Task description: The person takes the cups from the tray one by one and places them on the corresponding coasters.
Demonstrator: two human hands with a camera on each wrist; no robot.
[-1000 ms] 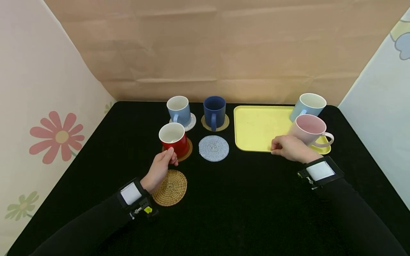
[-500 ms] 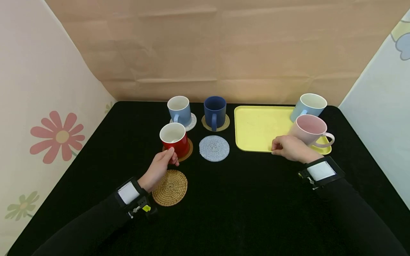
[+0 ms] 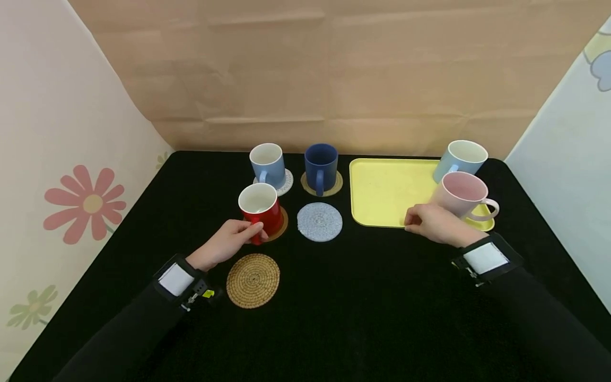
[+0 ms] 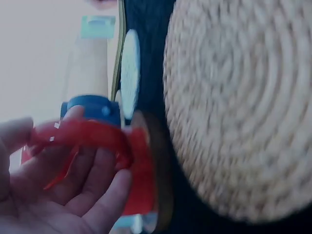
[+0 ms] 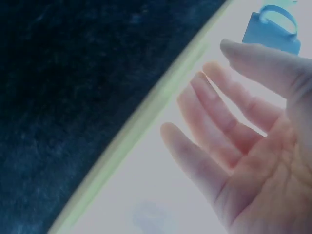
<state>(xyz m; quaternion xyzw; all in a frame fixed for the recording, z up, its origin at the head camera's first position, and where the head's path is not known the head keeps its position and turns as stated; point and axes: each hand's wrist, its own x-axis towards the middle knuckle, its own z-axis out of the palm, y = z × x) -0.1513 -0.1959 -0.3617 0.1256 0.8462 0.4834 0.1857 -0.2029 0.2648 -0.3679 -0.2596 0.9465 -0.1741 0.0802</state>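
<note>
The red mug point(image 3: 264, 216) with a white inside stands upright on a brown coaster point(image 3: 282, 225). My left hand point(image 3: 229, 241) is at its handle, which faces me. In the left wrist view, the thumb and fingers are curled around the red handle point(image 4: 92, 134). My right hand point(image 3: 431, 222) hovers over the front edge of the yellow tray point(image 3: 389, 193), left of a pink mug point(image 3: 459, 195) that it partly hides. The fingers of that hand are loosely bent in the right wrist view, with nothing between them.
A light blue mug point(image 3: 268, 165) and a dark blue mug point(image 3: 321, 165) stand on coasters behind. A grey-blue coaster point(image 3: 320, 222) and a woven coaster point(image 3: 253, 281) lie bare. Another light blue mug point(image 3: 460, 159) stands at the tray's right end.
My left wrist has swung left and slightly up, so the red mug's handle and the whole woven coaster show now. The mug has stayed on its coaster. My right hand has hardly moved.
</note>
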